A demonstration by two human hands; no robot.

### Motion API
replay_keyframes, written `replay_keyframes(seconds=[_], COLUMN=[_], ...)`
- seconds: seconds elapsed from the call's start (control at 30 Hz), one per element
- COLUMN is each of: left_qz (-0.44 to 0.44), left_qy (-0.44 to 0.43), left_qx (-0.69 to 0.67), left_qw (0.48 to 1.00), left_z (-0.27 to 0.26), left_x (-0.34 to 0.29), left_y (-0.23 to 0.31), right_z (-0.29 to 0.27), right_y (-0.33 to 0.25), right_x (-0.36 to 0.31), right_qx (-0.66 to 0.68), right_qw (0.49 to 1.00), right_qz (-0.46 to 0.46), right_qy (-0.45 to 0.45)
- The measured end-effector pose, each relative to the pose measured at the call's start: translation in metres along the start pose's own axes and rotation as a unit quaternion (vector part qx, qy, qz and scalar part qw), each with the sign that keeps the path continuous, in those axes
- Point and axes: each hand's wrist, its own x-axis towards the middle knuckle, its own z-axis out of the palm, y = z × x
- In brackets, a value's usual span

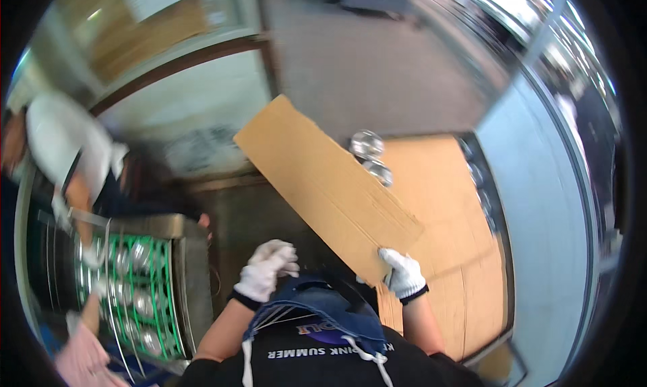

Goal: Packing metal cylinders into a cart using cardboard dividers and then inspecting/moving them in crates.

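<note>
A long brown cardboard sheet stretches out from my right hand, tilted toward the far left. That hand wears a white glove and grips the sheet near its close end, thumb on top. My left hand, also gloved in white, hovers left of the sheet and apart from it. Its fingers are curled in and pressed together, with nothing visible in them. Under and right of the sheet, more cardboard lies flat in a dark-edged bin or cart. Two shiny round metal pieces show beyond the held sheet.
More shiny pieces line the bin's right edge, beside a pale blue panel. At left, two people reach into a green rack of shiny round metal pieces. A framed partition stands at the far left, near the grey floor.
</note>
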Motion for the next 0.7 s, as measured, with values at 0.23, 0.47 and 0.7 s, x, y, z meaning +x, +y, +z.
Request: replay_keyframes(seconds=[0.23,0.47,0.7], left_qz=[-0.007,-0.037,-0.043], left_qy=[0.086,0.011,0.036], left_qx=[0.045,0.088,0.168], left_qw=[0.995,0.995,0.984], left_z=[0.017,0.050,0.075], left_x=[0.027,0.056,0.060], left_y=[-0.003,-0.002,0.004], right_z=[-0.145,-0.183,-0.252], right_y=[-0.053,-0.143,-0.194], right_x=[-0.080,-0.122,-0.081], right_qx=[-0.069,-0.320,-0.728], right_qw=[0.893,0.689,0.391], right_qz=[-0.271,-0.179,-0.164], right_qy=[0.353,0.625,0.538])
